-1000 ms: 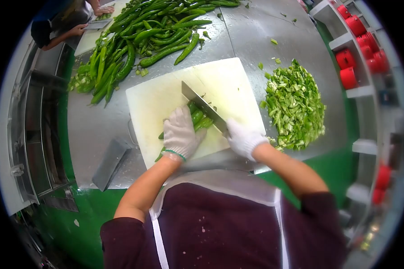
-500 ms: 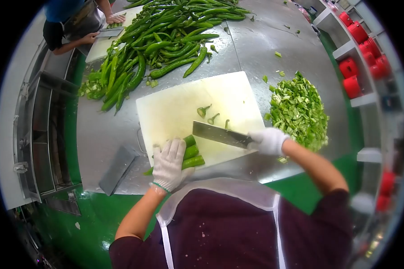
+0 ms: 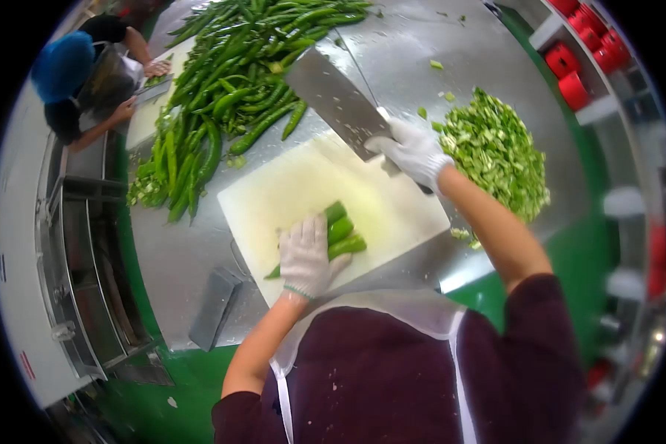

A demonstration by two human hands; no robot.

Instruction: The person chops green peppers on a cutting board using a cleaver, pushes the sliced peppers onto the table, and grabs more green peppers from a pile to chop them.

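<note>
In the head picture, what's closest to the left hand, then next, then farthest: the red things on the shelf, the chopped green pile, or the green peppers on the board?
From the left hand:
1. Green peppers: right under it, poking out past the fingers.
2. Chopped green pile: to the right, beside the board.
3. Red things: far right, beyond the pile.

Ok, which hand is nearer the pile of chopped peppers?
Right. The right hand, holding the cleaver, is close beside the chopped pile; the left hand is farther off, over the trimmed peppers on the cutting board.
</note>
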